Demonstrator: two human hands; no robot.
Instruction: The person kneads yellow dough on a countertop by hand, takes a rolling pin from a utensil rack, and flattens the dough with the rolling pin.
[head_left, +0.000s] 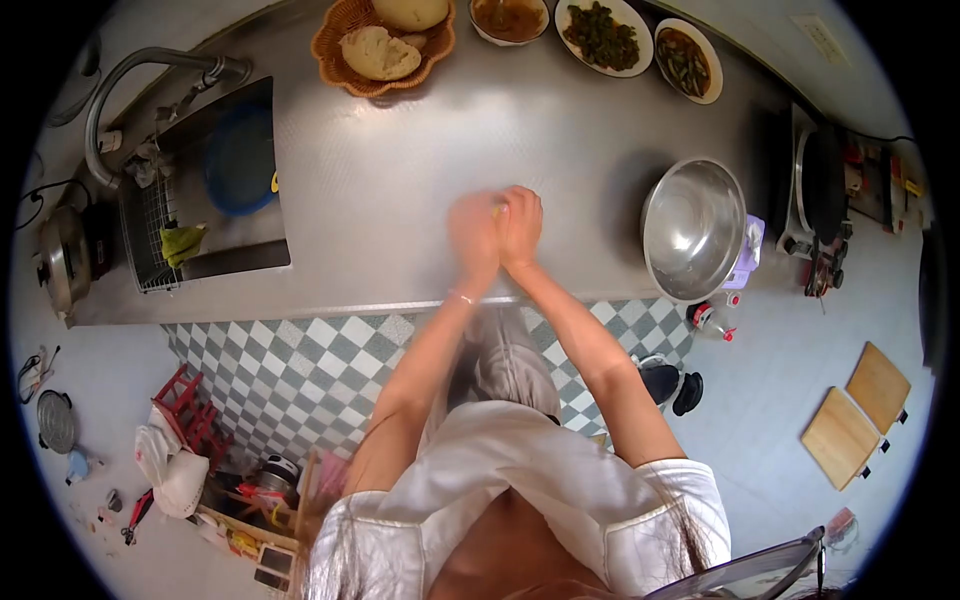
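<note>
Head view, the only one. From where I'm standing: person's L hand point(473, 234) and R hand point(520, 232) are meeting over the steel surface point(380, 200), just in from its near edge, approx. midway betw. sink point(232, 234) and steel bowl point(690, 225).

Step in hand: prob. rubbing or working sth. small betw. the two hands. L hand is blurring, so likely moving; R hand is showing sharper, fingers curling over. Next move, my guess: calls for a steady R hand, both staying over the surface, well clear of the near edge.

Hands' state: pressing together, not spreading; can't tell if either is pinching anything, grip being hidden.

The thing: a yellowish bit point(499, 211) is peeking out where the hands are meeting, far side of the knuckles, mostly covered. Too small to ID, poss. only a glint.

Round abt.: steel bowl is sitting R, by the near edge, well apart from R hand. Bread basket point(372, 89) is standing at the far edge, a dish of greens point(646, 50) further R along it. Sink is lying twd. the L end.
</note>
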